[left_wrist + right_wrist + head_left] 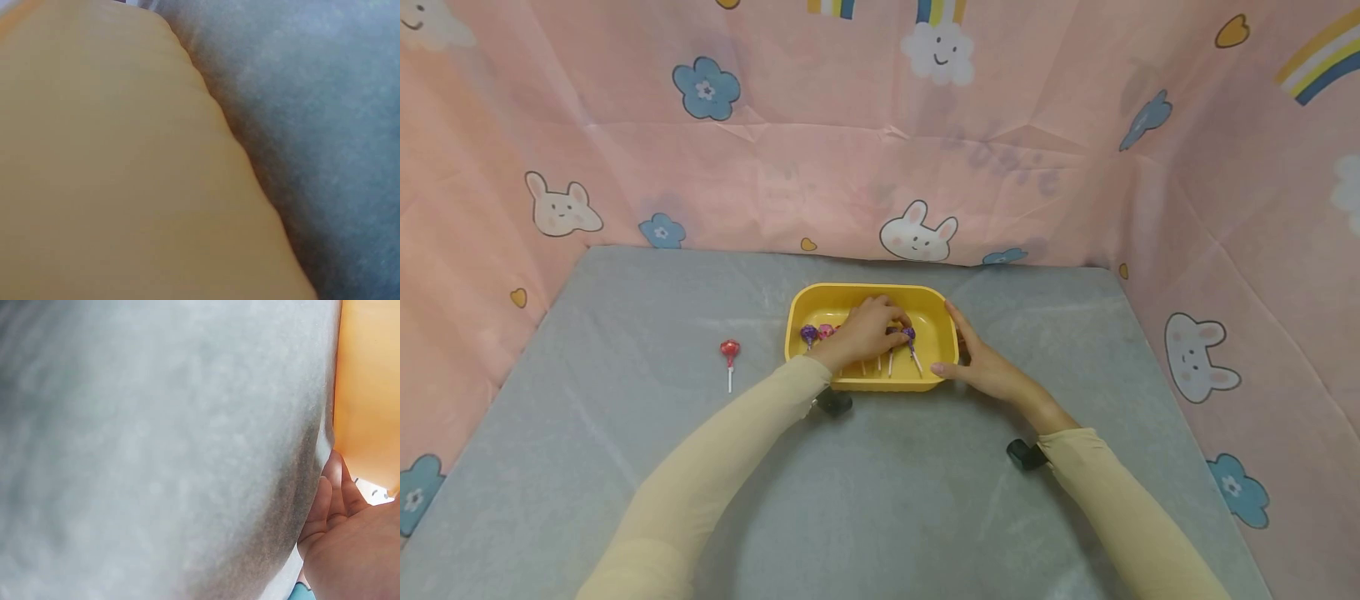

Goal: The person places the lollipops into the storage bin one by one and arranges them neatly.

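A yellow plastic bin [925, 383] sits on the grey cloth, with a row of wrapped lollipops inside, sticks toward the near wall. Over this row reaches the left hand [868, 332], its thumb and forefinger pinching at the head of a purple lollipop [911, 333] on the right. A second purple lollipop [808, 333] and a pink lollipop [826, 331] show left of the hand; it covers others. The right hand [996, 371] holds the bin's right end, thumb at the near corner, fingers along the outer side. In the right wrist view, curled fingers [336, 494] lie against the bin wall [369, 394].
One red lollipop [730, 350] lies on the grey table cloth [880, 500], left of the bin. Pink patterned fabric [820, 167] hangs behind and at both sides. A beige sleeve [125, 156] fills much of the left wrist view.
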`<state>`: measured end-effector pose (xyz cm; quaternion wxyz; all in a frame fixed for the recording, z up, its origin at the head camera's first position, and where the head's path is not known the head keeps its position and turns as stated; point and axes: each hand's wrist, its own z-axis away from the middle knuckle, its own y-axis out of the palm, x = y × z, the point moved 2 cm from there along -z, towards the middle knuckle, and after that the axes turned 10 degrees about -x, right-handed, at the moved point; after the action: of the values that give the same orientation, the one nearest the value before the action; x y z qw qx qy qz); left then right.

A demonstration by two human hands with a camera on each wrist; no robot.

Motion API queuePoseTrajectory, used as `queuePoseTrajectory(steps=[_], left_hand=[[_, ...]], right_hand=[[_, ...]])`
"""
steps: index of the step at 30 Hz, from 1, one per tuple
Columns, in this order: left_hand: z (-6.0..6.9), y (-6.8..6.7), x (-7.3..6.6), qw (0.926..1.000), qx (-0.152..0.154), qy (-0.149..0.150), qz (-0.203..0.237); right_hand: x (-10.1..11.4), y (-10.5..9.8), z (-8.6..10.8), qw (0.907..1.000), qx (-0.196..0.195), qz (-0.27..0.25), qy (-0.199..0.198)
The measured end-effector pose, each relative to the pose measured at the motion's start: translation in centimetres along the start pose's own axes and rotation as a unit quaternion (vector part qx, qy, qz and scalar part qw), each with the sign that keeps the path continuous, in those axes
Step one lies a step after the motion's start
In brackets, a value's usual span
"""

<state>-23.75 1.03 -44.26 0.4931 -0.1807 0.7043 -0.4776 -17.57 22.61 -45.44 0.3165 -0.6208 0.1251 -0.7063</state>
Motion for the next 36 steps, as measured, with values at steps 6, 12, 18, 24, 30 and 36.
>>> queuePoseTrajectory(steps=[6, 12, 18, 24, 30, 36], left_hand=[[0.0, 0.0, 0.0, 1.0, 0.004, -0.003, 0.0], [0.0, -0.1, 0.0, 0.9999, 0.0, -0.009, 0.015], [0.1, -0.9, -0.3, 0.9994, -0.015, -0.006, 0.031], [0.6, -2.0, -0.1, 0.998, -0.022, -0.008, 0.059], [2.0, -4.0, 0.5, 0.9945, -0.024, -0.017, 0.101], [4.3, -6.7, 1.0, 0.9942, -0.034, -0.007, 0.102]], right_hand=[[0.1, 0.0, 0.1, 1.0, 0.001, 0.001, 0.0], [0.2, -0.1, 0.1, 1.0, -0.002, -0.001, 0.001], [0.2, 0.0, 0.1, 1.0, -0.004, 0.001, -0.003], [0.2, -0.1, 0.1, 1.0, -0.004, 0.002, 0.002], [0.3, -0.1, 0.1, 0.9999, -0.006, 0.009, 0.005], [0.2, 0.0, 0.0, 0.9999, -0.01, 0.009, 0.01]])
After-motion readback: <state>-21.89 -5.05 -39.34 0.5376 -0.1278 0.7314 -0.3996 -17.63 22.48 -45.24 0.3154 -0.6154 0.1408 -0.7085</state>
